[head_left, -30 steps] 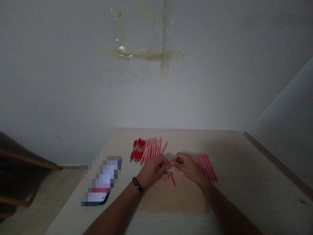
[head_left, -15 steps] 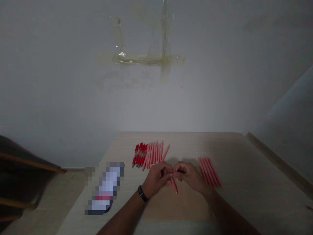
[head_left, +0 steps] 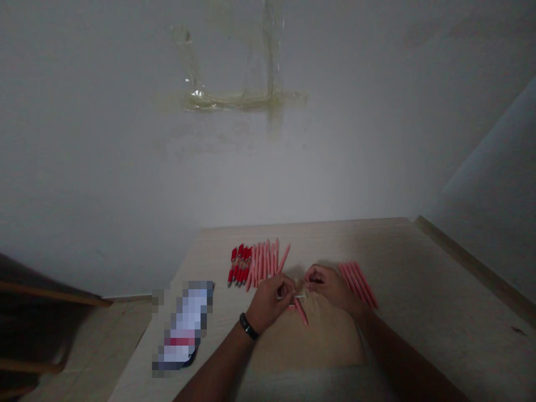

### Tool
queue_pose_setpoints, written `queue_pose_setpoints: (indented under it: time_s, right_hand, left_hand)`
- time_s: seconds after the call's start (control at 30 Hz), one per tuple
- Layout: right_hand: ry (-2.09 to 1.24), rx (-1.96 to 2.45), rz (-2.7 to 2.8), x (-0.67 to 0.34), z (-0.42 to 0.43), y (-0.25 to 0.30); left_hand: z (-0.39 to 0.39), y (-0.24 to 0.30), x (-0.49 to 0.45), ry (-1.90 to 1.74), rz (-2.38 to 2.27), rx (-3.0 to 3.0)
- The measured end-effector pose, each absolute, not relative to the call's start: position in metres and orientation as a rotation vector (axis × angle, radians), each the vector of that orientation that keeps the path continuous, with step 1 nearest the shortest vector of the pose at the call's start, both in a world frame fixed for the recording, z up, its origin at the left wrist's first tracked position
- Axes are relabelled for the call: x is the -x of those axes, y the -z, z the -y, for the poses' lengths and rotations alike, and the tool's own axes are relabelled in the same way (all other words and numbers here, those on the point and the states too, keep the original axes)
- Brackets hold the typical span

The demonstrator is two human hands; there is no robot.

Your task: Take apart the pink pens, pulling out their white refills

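My left hand is closed in a pinch, a thin white piece sticking out to the right of its fingertips. Just below those fingertips is a pink pen barrel, slanting down to the right; whether the fingers touch it I cannot tell. A second small pink part shows under the hand. A short gap away, my right hand has thumb and fingers pinched together, and what is between them is too small to make out. Both hands are over a brown sheet on the table.
Left of the hands lie several pink pens beside several red pens. Another row of pink pens lies beyond my right forearm. A blurred phone rests near the table's left edge. The wall stands behind.
My hands, together half a second ago, are now apart, the right one drawn away to the right. The thin white piece now shows between them. The view has tilted slightly.
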State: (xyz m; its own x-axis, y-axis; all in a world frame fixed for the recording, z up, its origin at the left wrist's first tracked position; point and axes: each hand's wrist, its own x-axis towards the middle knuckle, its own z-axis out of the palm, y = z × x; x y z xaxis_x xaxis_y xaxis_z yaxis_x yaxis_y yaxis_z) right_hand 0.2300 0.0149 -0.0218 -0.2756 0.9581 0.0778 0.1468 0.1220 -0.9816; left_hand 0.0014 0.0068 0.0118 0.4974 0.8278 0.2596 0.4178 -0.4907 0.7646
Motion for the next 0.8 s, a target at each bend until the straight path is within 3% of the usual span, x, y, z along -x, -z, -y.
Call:
queue_pose_setpoints:
  time_s: [0.53,0.8]
  right_hand:
    - [-0.699,1.193,1.989,-0.233,-0.008,0.003]
    - [-0.682,1.159,2.04,-0.227,-0.005,-0.002]
  left_hand:
    - [-0.007,-0.016,0.001,-0.844,-1.069,-2.308]
    - [-0.007,-0.013,0.001,-0.826,-1.074,-2.325]
